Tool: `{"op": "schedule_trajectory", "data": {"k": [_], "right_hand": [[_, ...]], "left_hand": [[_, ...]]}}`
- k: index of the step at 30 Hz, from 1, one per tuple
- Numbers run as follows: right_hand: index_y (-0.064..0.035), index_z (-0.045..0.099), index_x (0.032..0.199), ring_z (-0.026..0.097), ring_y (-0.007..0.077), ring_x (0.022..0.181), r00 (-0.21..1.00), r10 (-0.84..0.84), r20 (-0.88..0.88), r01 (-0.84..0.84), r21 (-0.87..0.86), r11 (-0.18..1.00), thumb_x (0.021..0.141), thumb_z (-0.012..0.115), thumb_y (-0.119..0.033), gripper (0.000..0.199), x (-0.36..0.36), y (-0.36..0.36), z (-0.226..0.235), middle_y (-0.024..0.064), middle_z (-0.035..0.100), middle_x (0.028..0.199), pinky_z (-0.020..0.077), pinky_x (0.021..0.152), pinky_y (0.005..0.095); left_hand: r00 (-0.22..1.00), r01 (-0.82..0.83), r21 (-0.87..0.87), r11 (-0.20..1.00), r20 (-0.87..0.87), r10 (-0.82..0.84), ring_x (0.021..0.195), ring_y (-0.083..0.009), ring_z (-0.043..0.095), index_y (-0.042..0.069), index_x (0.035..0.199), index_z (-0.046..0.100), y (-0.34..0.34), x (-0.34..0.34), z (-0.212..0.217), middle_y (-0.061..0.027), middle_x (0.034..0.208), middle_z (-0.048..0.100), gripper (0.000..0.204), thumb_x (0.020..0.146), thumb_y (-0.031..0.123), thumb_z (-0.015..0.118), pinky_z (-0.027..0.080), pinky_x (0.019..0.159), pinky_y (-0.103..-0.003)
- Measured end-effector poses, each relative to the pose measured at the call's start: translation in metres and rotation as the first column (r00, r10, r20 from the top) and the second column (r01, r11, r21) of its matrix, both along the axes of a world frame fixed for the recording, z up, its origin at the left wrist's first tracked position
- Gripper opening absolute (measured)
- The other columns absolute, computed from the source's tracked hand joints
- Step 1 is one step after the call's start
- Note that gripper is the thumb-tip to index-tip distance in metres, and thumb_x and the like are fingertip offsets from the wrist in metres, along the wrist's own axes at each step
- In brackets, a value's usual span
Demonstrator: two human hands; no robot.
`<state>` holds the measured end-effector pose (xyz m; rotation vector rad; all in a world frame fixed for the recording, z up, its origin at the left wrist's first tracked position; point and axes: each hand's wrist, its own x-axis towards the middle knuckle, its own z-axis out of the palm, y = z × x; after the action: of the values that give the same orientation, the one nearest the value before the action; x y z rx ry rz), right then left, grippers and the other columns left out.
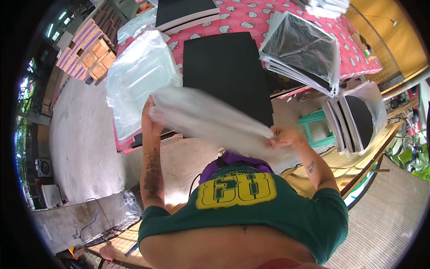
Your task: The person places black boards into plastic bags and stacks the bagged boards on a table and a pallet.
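Between my two hands a clear plastic bag (210, 117) is stretched out, blurred by motion, in front of my chest. My left hand (152, 117) grips one end of it, beside a pile of clear plastic bags (142, 71) on the table's left. The other end is pinched by my right hand (283, 136), lower and to the right. Just beyond the bag, flat black boards (221, 62) lie stacked on the table, their near part partly covered by the bag. To the right sits a stack of black boards in clear plastic (309, 45).
The table has a pink patterned cover (244, 15). At its far side lies another black-topped stack (186, 13). On the right, a green stool (311, 127) stands by upright bagged boards (354, 119). Stacked cartons (89, 49) stand on the floor at far left.
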<state>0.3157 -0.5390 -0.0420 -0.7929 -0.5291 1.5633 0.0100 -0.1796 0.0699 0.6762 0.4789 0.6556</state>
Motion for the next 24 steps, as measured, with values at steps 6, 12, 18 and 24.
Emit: {"op": "schedule_trajectory", "data": {"k": [6, 12, 18, 24], "right_hand": [[-0.0034, 0.055, 0.110, 0.059, 0.0231, 0.087, 0.961, -0.221, 0.167, 0.250, -0.186, 0.950, 0.075, 0.062, -0.008, 0.036, -0.033, -0.023, -0.017, 0.0124, 0.058, 0.084, 0.0537, 0.063, 0.0387], [-0.0070, 0.043, 0.133, 0.061, 0.0172, 0.064, 0.247, -0.422, 0.872, 0.889, -0.031, 0.458, 0.074, 0.047, 0.009, 0.061, -0.091, 0.010, -0.046, 0.0137, 0.057, 0.067, 0.0449, 0.054, 0.0284], [-0.0025, 0.057, 0.117, 0.065, 0.0247, 0.067, -0.299, -0.409, 0.862, 0.739, 0.480, 0.473, 0.069, 0.047, 0.009, 0.050, -0.085, 0.021, -0.023, 0.0212, 0.065, 0.088, 0.0478, 0.061, 0.0320], [-0.0010, 0.053, 0.106, 0.061, 0.0178, 0.079, 0.601, -0.380, 0.703, 0.678, -0.195, 0.709, 0.070, 0.056, -0.003, 0.037, -0.041, -0.002, 0.053, 0.0129, 0.063, 0.095, 0.0474, 0.068, 0.0304]], "left_hand": [[0.943, 0.238, 0.011, 0.971, -0.241, -0.228, 0.072, -0.0168, 0.063, 0.004, 0.107, 0.054, -0.023, -0.076, -0.103, -0.0090, 0.085, 0.063, 0.027, 0.084, 0.017, 0.055, 0.052, 0.063, -0.030], [0.524, 0.253, 0.658, 0.709, -0.710, 0.471, 0.061, -0.0266, 0.060, 0.003, 0.126, 0.046, -0.091, -0.048, -0.144, -0.0165, 0.075, 0.062, 0.047, 0.080, 0.002, 0.043, 0.044, 0.054, -0.036], [0.493, 0.528, 0.720, 0.450, -0.692, 0.528, 0.058, -0.0355, 0.058, 0.007, 0.138, 0.037, -0.102, -0.039, -0.105, -0.0263, 0.069, 0.058, 0.060, 0.079, 0.002, 0.046, 0.042, 0.055, -0.041], [0.847, 0.096, 0.445, 0.890, -0.507, 0.162, 0.058, -0.0130, 0.052, 0.003, 0.098, 0.056, -0.060, -0.033, -0.017, -0.0076, 0.076, 0.058, 0.022, 0.076, 0.003, 0.056, 0.046, 0.056, -0.024]]}}
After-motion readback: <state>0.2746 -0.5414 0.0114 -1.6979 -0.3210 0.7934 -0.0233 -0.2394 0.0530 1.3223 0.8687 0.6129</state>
